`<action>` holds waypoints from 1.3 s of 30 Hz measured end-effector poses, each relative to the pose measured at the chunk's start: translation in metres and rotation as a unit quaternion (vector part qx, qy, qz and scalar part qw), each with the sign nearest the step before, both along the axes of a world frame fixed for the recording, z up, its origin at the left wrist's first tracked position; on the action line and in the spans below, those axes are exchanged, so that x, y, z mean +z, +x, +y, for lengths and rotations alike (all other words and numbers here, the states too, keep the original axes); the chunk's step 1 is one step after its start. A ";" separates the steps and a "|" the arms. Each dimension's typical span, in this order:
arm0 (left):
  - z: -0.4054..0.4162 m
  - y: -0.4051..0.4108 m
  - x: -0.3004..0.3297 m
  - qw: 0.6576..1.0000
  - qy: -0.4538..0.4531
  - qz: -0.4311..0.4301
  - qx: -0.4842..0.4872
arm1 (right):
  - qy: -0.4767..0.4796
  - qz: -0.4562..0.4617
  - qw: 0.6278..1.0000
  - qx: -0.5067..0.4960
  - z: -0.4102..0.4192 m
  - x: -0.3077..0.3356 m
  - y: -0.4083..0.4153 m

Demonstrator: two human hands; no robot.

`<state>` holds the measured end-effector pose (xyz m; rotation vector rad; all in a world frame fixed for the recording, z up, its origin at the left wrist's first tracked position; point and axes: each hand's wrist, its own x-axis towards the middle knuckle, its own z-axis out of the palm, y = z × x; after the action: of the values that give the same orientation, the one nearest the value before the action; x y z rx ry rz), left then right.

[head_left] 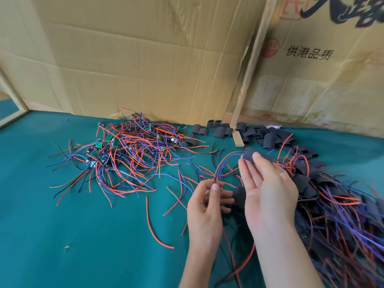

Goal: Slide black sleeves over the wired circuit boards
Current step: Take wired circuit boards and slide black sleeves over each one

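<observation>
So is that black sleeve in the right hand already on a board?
Seemingly on: wires emerge from the sleeve's left end. The board itself is hidden.

The right hand (268,183) holds a black sleeve (256,155) between thumb and fingertips, palm up; red and blue wires (226,161) run from the sleeve's left end to the left hand (204,202), which pinches them; unsleeved circuit boards (128,148) lie heaped on the green table (62,225); loose sleeves (245,132) lie along the cardboard wall (145,69).

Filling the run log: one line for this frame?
left hand: pinches red and blue wires | right hand: holds flat black sleeve by fingertips | sleeve over wires | green table
</observation>
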<state>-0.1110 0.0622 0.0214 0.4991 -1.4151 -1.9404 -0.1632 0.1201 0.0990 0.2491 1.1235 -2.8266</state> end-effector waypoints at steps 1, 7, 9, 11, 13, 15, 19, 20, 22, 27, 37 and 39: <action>0.000 0.000 0.000 1.000 -0.001 -0.001 -0.001 | -0.006 -0.004 1.000 0.009 0.002 -0.001 -0.001; 0.001 0.001 0.000 1.000 -0.015 0.001 -0.009 | -0.045 -0.038 0.997 0.041 0.009 -0.005 -0.004; 0.000 0.002 0.000 1.000 -0.021 0.004 -0.014 | -0.040 -0.040 0.997 0.056 0.010 -0.005 -0.005; 0.001 0.003 0.000 1.000 -0.024 0.004 -0.020 | -0.033 -0.042 0.996 0.071 0.013 -0.002 -0.006; 0.001 0.003 0.000 0.999 -0.029 0.003 -0.024 | -0.034 -0.047 0.995 0.082 0.017 0.001 -0.009; 0.001 0.003 0.000 0.999 -0.034 0.002 -0.026 | -0.040 -0.050 0.994 0.087 0.021 0.005 -0.011; 0.002 0.002 -0.001 0.999 -0.039 0.005 -0.029 | -0.040 -0.052 0.993 0.103 0.023 0.007 -0.011; 0.001 0.002 -0.001 0.999 -0.039 0.007 -0.030 | -0.040 -0.052 0.992 0.109 0.024 0.007 -0.012; 0.001 0.003 -0.002 0.999 -0.037 0.010 -0.032 | -0.029 -0.037 0.991 0.127 0.025 0.007 -0.012; 0.000 0.002 -0.003 0.998 -0.044 0.003 -0.041 | 0.098 0.077 0.981 0.148 0.029 0.003 -0.013; -0.007 0.007 0.001 0.995 -0.042 0.004 -0.091 | 0.253 0.122 0.922 0.265 0.036 0.002 -0.024; -0.008 0.009 0.004 0.992 -0.010 0.014 -0.121 | 0.180 0.080 0.944 0.265 0.038 -0.001 -0.026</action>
<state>-0.1023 0.0542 0.0253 0.2998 -1.5351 -2.1106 -0.1889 0.1578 0.0983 -0.2366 1.4735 -2.1903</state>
